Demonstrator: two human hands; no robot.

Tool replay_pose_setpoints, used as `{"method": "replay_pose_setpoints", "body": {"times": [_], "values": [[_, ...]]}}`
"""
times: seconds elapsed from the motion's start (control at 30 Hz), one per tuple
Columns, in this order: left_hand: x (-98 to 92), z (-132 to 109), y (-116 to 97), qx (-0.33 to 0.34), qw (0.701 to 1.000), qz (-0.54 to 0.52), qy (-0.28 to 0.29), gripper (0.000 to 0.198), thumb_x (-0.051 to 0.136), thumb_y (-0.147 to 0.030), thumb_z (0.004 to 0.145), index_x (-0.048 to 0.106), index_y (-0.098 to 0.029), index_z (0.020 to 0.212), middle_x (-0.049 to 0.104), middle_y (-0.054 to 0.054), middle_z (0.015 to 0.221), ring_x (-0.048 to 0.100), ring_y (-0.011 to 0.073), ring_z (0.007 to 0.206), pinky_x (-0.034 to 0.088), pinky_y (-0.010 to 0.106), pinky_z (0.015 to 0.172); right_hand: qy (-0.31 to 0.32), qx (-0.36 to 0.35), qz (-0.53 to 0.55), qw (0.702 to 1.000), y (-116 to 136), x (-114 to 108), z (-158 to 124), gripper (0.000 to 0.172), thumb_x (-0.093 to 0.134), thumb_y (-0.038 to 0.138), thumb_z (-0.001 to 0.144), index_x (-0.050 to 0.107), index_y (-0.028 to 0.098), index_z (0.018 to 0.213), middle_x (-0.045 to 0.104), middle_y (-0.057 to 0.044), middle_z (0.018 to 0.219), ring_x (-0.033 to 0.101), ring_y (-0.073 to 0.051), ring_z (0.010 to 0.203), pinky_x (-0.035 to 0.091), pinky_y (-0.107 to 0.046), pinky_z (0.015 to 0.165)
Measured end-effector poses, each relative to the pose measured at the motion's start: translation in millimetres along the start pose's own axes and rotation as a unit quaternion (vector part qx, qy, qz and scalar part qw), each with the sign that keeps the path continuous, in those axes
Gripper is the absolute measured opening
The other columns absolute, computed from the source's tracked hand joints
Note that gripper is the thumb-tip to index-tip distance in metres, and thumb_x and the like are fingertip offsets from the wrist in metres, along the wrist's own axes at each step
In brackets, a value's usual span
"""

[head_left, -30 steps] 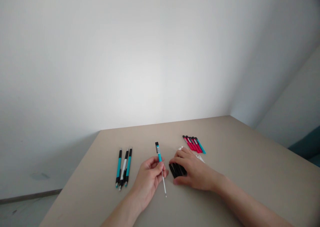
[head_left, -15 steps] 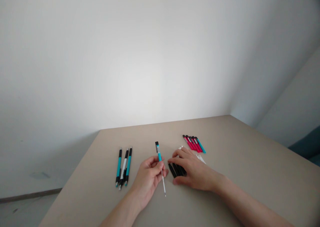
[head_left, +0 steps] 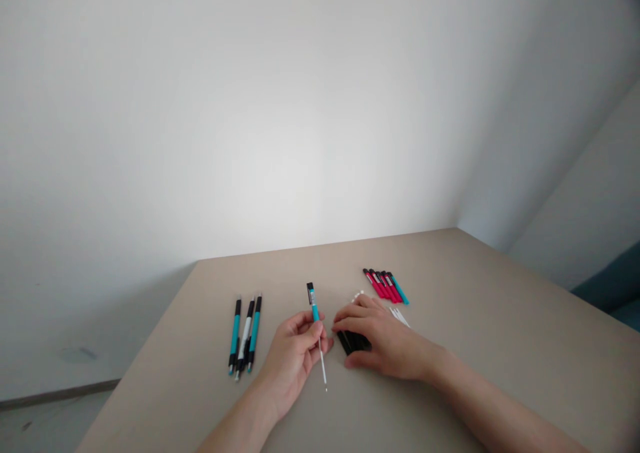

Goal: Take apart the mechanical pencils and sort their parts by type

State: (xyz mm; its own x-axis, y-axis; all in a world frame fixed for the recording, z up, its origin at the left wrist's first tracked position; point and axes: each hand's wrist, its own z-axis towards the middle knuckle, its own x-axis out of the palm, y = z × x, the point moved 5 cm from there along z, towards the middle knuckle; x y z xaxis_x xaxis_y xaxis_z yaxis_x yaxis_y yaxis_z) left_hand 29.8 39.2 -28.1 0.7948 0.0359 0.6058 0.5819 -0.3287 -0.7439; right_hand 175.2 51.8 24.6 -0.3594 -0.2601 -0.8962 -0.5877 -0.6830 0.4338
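Note:
My left hand (head_left: 295, 353) is closed in a pinch around a blue pen barrel (head_left: 315, 312) with a black clip end pointing up and away. From its lower end a thin white ink refill (head_left: 323, 371) sticks out toward me. My right hand (head_left: 377, 333) arches low over several short black tube-like pen parts (head_left: 354, 344) on the table. Its thumb and fingers are apart, with the black parts between them, the fingertips at their far ends. Several white refills (head_left: 399, 317) show partly from behind this hand.
Three assembled pens, two blue (head_left: 235, 336) and one white (head_left: 245, 333), lie at the left of the beige table (head_left: 165, 366). Farther back, several pink pen barrels (head_left: 383, 286) and a blue barrel (head_left: 399, 289) lie in a row. Small white pieces (head_left: 358, 295) sit behind my right hand.
My right hand's fingers have curled down closer over the far ends of the black parts. My left hand keeps its hold on the barrel and refill. The view has shifted slightly.

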Motion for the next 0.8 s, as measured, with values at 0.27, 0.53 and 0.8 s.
{"method": "replay_pose_setpoints", "body": {"times": [0.27,0.53,0.8], "values": [[-0.1,-1.4,-0.8,0.0,1.0,0.001,-0.012,0.023,0.081,-0.018,0.061,0.066,-0.012,0.077,0.058,0.0,0.062,0.053,0.0089,0.058,0.048,0.031,0.077,-0.021,0.01,-0.003,1.0,-4.2,-1.0,0.7,0.035,0.072,0.042,0.072,0.065,0.025,0.102,0.065,-0.001,0.104,0.048,-0.022,0.095,0.037,-0.035,0.088],[0.6,-2.3,-1.7,-0.003,1.0,0.003,-0.015,0.021,0.08,-0.017,0.062,0.066,-0.012,0.077,0.057,-0.001,0.063,0.053,0.0086,0.059,0.048,0.032,0.078,-0.018,0.015,-0.001,1.0,-2.9,-2.4,0.6,0.034,0.072,0.042,0.072,0.066,0.024,0.1,0.065,-0.003,0.101,0.049,-0.023,0.094,0.038,-0.036,0.087],[-0.4,-1.1,-1.5,-0.001,1.0,-0.001,-0.014,0.019,0.079,-0.016,0.064,0.066,-0.012,0.078,0.057,-0.001,0.062,0.053,0.0076,0.057,0.049,0.029,0.076,-0.005,0.017,-0.014,1.0,-3.9,-5.4,-2.0,0.031,0.073,0.041,0.071,0.069,0.027,0.098,0.062,-0.003,0.102,0.048,-0.023,0.095,0.038,-0.037,0.088]]}}
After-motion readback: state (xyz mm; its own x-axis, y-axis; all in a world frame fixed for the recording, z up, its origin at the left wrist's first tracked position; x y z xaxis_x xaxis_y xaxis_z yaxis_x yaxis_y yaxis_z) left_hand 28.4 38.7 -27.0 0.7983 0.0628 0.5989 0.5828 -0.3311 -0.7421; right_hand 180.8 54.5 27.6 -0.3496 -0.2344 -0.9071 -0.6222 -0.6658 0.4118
